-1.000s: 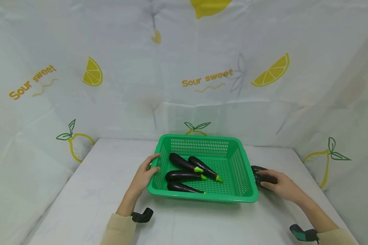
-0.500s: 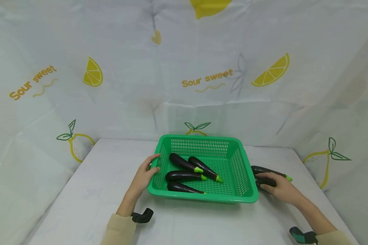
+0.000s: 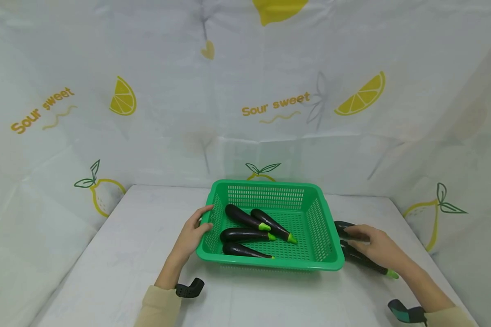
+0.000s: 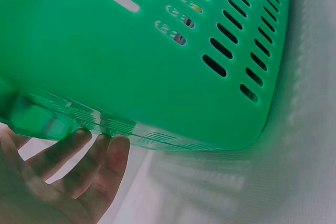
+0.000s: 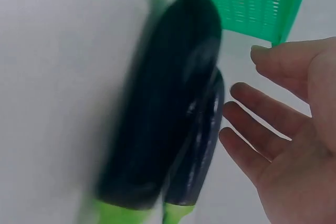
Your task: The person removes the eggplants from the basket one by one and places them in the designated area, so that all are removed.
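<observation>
At lower right of the head view, my right hand [image 3: 372, 246] lay slack-fingered over two loose eggplants [image 5: 168, 114] beside the green basket [image 3: 330, 261], gripping neither. My left hand [image 3: 192, 234] pressed straight-fingered against the basket's wall. Risk: they looked round and slick and could have rolled away.

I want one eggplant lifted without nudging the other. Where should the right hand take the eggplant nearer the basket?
Probably round the thick dark middle of the nearer eggplant, from above: the second eggplant lies against it lengthwise, leaving no side gap. The right hand hovers open beside them.
</observation>
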Motion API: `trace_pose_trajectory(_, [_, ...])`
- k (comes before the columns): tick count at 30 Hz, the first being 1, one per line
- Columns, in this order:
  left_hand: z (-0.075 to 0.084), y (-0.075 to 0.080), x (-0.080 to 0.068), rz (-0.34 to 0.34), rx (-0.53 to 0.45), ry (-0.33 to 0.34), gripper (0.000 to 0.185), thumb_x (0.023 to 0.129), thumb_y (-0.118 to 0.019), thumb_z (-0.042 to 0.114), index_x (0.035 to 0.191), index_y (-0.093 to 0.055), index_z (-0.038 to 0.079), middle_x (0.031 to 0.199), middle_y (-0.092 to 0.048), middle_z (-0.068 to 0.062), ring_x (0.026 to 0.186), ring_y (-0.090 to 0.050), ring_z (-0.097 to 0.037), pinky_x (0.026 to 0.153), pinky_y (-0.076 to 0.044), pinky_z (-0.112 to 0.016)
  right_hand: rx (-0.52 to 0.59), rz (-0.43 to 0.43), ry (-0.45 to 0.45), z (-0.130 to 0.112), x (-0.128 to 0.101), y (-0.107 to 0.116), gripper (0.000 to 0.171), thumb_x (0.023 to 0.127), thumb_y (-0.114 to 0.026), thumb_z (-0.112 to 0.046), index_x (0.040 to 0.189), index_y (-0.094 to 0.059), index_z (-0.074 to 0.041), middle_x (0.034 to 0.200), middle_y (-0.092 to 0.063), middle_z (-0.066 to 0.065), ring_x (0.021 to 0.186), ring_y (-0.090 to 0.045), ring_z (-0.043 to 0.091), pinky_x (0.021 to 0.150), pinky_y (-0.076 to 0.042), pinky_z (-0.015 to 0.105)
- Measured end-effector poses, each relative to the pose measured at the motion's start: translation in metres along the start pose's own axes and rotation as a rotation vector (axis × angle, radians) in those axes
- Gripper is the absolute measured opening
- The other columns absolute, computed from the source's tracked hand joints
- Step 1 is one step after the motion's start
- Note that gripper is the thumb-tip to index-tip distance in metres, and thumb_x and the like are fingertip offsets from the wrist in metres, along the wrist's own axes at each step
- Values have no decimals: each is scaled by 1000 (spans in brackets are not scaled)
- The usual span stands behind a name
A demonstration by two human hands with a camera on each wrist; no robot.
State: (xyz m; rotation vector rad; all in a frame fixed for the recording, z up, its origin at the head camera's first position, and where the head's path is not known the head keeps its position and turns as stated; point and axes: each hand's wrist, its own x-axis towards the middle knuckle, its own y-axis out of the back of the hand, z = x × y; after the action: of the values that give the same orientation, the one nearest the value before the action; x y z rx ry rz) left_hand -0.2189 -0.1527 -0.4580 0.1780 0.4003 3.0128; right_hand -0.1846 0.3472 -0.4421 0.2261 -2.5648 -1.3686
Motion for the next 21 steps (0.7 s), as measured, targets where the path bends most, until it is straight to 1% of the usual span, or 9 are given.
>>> trace_pose_trajectory(3, [0, 0, 0, 4, -1, 5, 55, 97, -57, 13, 151, -49, 18, 157, -40, -17, 139, -45, -42, 104, -41, -61, 2, 17, 17, -6, 1, 6, 30, 94, -70, -6, 122, -67, 3, 120, -68, 21, 109, -66, 41, 88, -54, 53])
trace_pose_trajectory(8, [-1, 0, 0, -3, -1, -3, 55, 97, -57, 13, 152, -48, 18, 158, -40, -17, 138, -45, -41, 104, -41, -61, -4, 45, 32, -18, 1, 17, 30, 98, -68, -12, 123, -67, 4, 119, -68, 21, 106, -67, 40, 83, -56, 48])
trace_pose_trajectory(14, [0, 1, 1, -6, 1, -3, 55, 98, -57, 13, 152, -48, 17, 158, -39, -17, 139, -45, -41, 104, -41, -60, -16, 58, 30, -33, -2, 27, 31, 99, -67, -17, 125, -66, 1, 120, -69, 19, 106, -67, 41, 80, -57, 48])
trace_pose_trajectory(18, [0, 1, 1, -7, -4, -2, 55, 98, -57, 13, 152, -48, 17, 158, -39, -17, 139, -44, -41, 105, -40, -61, -19, 78, 40, -40, -3, 34, 29, 100, -67, -17, 125, -67, -2, 120, -69, 17, 106, -67, 41, 77, -57, 36])
trace_pose_trajectory(21, [0, 1, 1, -12, -3, -3, 55, 98, -58, 12, 152, -48, 18, 159, -38, -16, 140, -43, -41, 106, -39, -61, -22, 100, 69, -44, -3, 39, 29, 100, -67, -17, 125, -68, -3, 120, -70, 16, 105, -67, 40, 75, -55, 28])
